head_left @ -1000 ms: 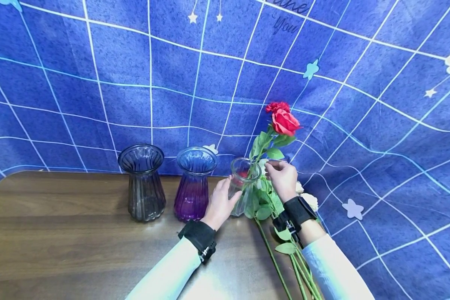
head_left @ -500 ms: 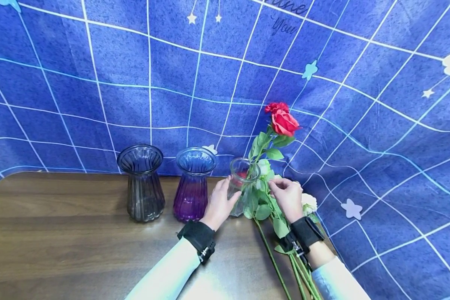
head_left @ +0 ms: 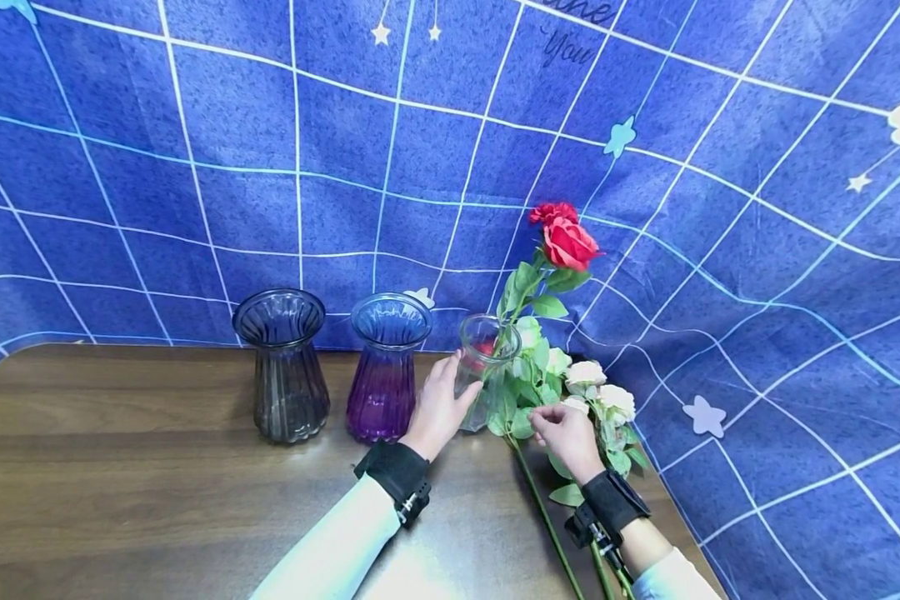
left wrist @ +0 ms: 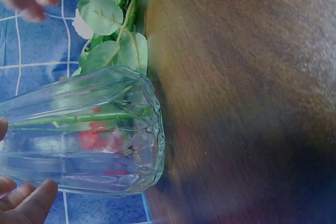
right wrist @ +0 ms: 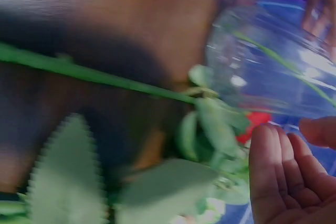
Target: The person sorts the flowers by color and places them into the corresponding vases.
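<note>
A clear glass vase point(head_left: 487, 400) stands upright at the right of a row of vases. My left hand point(head_left: 441, 408) holds its left side, thumb in front and fingers around the glass. One green stem point(left wrist: 79, 118) stands inside it, topped by a red rose point(head_left: 570, 243) and a smaller ruffled red flower point(head_left: 553, 214) that leans above the rim. Over the leafy stems lying to the right hovers my right hand point(head_left: 572, 440), thumb apart from its loosely bent fingers point(right wrist: 265, 150), nothing between them. Pale roses point(head_left: 615, 403) lie beyond that hand.
To the left stand a purple-blue vase point(head_left: 382, 383) and a dark grey vase point(head_left: 288, 387). The wooden table point(head_left: 157, 500) ends at a blue cloth backdrop point(head_left: 232, 167). A long green stem point(head_left: 543, 508) runs toward the front edge.
My right hand has come down from beside the vase rim toward the lying flowers and front of the table. The left hand and vase have stayed in place.
</note>
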Tool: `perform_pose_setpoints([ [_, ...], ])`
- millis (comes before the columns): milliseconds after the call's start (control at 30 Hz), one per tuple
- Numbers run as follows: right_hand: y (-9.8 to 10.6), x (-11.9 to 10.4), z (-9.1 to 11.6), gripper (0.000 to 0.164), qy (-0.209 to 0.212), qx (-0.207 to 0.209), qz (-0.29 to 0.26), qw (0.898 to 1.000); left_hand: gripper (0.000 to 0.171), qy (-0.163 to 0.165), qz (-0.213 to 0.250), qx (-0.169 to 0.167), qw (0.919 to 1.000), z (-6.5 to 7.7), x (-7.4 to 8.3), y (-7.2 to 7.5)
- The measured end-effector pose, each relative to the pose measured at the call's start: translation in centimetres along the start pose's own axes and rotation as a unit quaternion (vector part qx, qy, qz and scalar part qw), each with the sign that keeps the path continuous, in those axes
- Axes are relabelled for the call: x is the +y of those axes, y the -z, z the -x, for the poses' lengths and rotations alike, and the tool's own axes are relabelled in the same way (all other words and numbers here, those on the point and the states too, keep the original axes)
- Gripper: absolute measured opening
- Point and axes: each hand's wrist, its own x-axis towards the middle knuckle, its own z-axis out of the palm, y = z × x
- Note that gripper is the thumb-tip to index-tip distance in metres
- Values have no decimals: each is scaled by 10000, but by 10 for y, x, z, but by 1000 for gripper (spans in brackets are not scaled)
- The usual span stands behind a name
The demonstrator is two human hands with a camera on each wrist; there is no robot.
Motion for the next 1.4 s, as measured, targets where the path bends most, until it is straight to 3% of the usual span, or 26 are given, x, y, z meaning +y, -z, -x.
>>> perform_pose_setpoints([
  [300, -16, 21, 5, 11, 16, -322, 996, 9945, 61, 31, 34, -91, 9999, 0, 1, 2],
  [667, -21, 33, 3, 11, 155, -396, 1672, 9850, 61, -11, -25, -63, 10000, -1, 1, 3],
  [867, -23, 37, 3, 11, 52, -404, 1747, 9838, 61, 31, -8, -94, 10000, 0, 1, 2],
  [1400, -34, 41, -2, 8, 251, -145, 1815, 9830, 61, 48, -5, -70, 10000, 0, 0, 1],
])
